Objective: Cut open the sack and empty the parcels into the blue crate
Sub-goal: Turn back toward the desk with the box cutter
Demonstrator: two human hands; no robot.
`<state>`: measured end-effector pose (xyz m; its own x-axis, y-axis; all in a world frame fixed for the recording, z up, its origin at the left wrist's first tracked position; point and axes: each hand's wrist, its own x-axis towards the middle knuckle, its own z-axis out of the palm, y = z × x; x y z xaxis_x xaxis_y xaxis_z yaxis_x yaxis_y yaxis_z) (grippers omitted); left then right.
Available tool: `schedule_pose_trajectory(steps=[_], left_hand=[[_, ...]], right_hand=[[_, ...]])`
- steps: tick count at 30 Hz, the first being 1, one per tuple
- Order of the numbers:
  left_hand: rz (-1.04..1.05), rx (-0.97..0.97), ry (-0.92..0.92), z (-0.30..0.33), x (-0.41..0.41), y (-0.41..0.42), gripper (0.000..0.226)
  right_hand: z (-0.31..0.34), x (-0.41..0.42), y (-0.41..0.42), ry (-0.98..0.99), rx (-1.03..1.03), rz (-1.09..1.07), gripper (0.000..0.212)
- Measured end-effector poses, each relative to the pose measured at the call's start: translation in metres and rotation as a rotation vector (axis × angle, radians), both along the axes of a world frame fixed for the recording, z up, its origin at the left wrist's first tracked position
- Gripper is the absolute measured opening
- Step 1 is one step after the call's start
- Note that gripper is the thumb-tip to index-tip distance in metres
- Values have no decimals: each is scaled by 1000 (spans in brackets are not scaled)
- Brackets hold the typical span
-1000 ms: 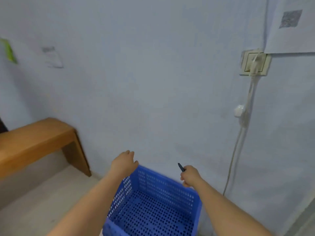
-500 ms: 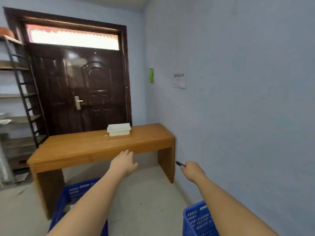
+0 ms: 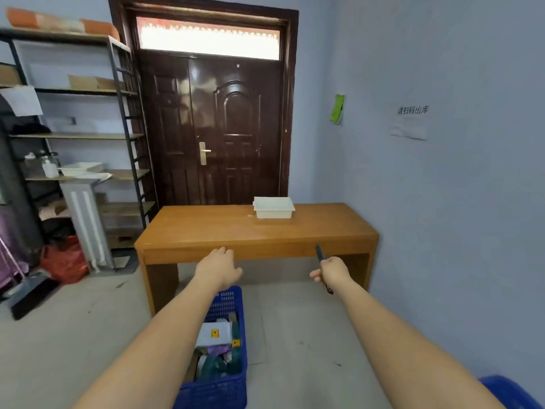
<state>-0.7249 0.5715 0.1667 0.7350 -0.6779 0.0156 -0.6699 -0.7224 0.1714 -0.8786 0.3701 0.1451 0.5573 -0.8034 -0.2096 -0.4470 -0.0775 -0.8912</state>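
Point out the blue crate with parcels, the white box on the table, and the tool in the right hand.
blue crate [image 3: 218, 388]: head view, front wall.
white box [image 3: 273, 207]: head view, lid and front side.
tool [image 3: 319, 253]: head view, dark tip above the fist.

Single head-worn wide-angle view, facing forward and slightly down across a small room.

The camera looks from standing height along both outstretched forearms toward a wooden desk [image 3: 256, 231] and a dark double door [image 3: 218, 128] behind it. A blue crate [image 3: 227, 385] sits low and close at the frame's bottom, metal shelving [image 3: 124, 113] fills the left edge, and a blue-grey wall [image 3: 457, 202] runs down the right. Straight lines bow near the edges.
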Motion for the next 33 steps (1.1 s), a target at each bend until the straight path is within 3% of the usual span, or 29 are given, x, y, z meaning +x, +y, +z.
schedule_pose_trajectory(steps=[4,12,22,33], left_hand=[[1,16,29,-16,30,-20,54],[71,-12,71,-20,92,-102,53],[134,26,26,-16,173,-216,62],[197,26,96,-46,330,-293,63]], right_hand=[[-16,37,-20,-111,116,-59,35],[-44,99,-100,-145,127,-89,15],[-70,191,-211,-73,80,14,28],[-93,324,-310,24,29,45,24]])
